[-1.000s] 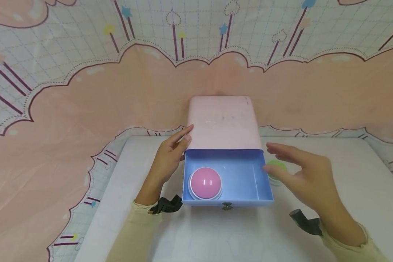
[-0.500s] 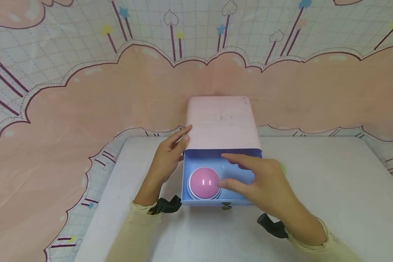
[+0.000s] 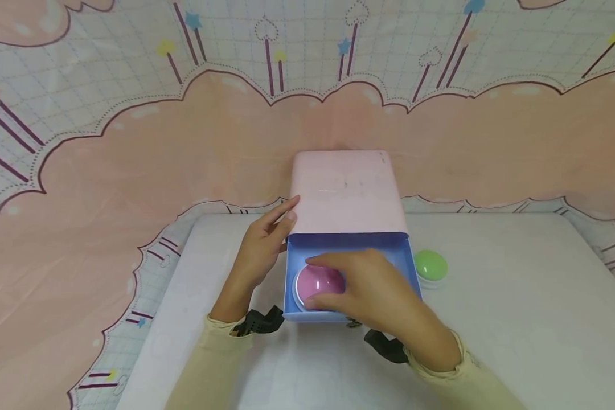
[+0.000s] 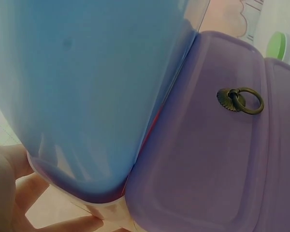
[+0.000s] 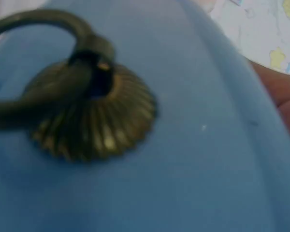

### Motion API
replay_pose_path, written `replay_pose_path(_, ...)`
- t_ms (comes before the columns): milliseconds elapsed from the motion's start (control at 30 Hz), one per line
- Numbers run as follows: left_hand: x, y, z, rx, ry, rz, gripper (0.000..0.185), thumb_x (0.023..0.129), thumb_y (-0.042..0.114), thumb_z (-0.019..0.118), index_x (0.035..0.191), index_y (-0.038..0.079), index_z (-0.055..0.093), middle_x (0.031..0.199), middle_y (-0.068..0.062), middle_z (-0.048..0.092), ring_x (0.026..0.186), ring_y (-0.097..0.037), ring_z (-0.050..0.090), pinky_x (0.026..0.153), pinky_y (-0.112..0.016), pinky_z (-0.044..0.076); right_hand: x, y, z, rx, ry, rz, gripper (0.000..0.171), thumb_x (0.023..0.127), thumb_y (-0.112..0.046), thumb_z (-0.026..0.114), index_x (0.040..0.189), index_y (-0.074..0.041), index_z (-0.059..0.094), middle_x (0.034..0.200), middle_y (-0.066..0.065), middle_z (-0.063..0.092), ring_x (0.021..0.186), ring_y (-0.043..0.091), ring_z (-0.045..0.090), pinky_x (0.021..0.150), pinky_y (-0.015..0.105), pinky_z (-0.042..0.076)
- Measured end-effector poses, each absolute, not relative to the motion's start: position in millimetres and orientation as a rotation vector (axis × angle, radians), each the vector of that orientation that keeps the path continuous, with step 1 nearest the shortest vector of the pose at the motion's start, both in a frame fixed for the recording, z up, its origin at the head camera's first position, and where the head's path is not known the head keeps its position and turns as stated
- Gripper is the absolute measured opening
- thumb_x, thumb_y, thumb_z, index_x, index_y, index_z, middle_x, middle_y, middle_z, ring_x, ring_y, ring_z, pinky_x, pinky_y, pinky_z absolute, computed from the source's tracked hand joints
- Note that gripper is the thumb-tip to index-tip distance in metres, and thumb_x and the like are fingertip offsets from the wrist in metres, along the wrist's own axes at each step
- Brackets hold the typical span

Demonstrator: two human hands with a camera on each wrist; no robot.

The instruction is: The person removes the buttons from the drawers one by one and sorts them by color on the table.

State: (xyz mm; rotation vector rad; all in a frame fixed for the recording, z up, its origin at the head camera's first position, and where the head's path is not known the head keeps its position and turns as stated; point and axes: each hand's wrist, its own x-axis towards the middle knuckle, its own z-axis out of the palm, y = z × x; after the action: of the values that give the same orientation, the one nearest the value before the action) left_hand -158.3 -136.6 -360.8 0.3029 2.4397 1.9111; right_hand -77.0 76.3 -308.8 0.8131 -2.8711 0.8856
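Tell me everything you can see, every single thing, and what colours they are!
Cabinet: 1, pink top, middle of the table
Open drawer: 1, blue, pulled out of the cabinet
Purple drawers: 2 in view, purple, below the blue one, closed
Ring handles: 3, dark brassy, one on each drawer front
Pink-topped tub: 1, pink and white, inside the blue drawer, left side
Green-topped tub: 1, green and white, on the table, right of the drawer
Table: 1, white, underneath
Cloth: 1, peachy and white with drawings, behind
Sleeves: 2, beige, on the arms
Wrist pieces: 2, black, at the wrists
Left hand: 1, bare, against the cabinet's left side
Right hand: 1, bare, fingers around the pink-topped tub
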Motion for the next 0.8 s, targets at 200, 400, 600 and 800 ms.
replay_pose_path(200, -159, -138, -360, 0.317, 2.394, 1.952, 0.043, 0.104, 0.045, 0.057, 0.147, 0.038, 0.055, 0.158, 0.005, 0.046, 0.136, -0.030, 0.057, 0.094, -0.055, 0.058, -82, 67, -309, 0.775, -2.970, 0.847, 0.056, 0.072, -0.036, 0.094, 0.123, -0.021, 0.075, 0.104, -0.008, 0.077, 0.084, 0.009, 0.064, 0.075, 0.028, 0.054)
replay_pose_path(400, -158, -137, -359, 0.311, 2.388, 1.953, 0.043, 0.104, 0.045, 0.057, 0.146, 0.038, 0.056, 0.159, 0.006, 0.046, 0.138, -0.029, 0.055, 0.096, -0.056, 0.057, -81, 65, -309, 0.651, -3.019, 0.856, 0.055, 0.073, -0.033, 0.094, 0.123, -0.021, 0.076, 0.106, -0.005, 0.077, 0.088, 0.013, 0.065, 0.080, 0.032, 0.058)
replay_pose_path(600, -157, -137, -357, 0.288, 2.417, 1.939, 0.041, 0.104, 0.046, 0.056, 0.144, 0.042, 0.056, 0.158, 0.009, 0.047, 0.138, -0.027, 0.055, 0.096, -0.056, 0.057, -82, 64, -309, 0.545, -2.996, 0.817, 0.055, 0.074, -0.034, 0.093, 0.124, -0.020, 0.075, 0.103, -0.002, 0.077, 0.083, 0.014, 0.065, 0.078, 0.032, 0.059)
replay_pose_path(800, -157, -138, -358, 0.300, 2.400, 1.945, 0.043, 0.104, 0.044, 0.056, 0.146, 0.038, 0.055, 0.159, 0.006, 0.046, 0.137, -0.029, 0.056, 0.095, -0.055, 0.057, -82, 62, -311, 0.527, -3.031, 0.825, 0.072, 0.064, -0.036, 0.099, 0.129, -0.020, 0.072, 0.113, -0.001, 0.075, 0.096, 0.019, 0.067, 0.089, 0.040, 0.061)
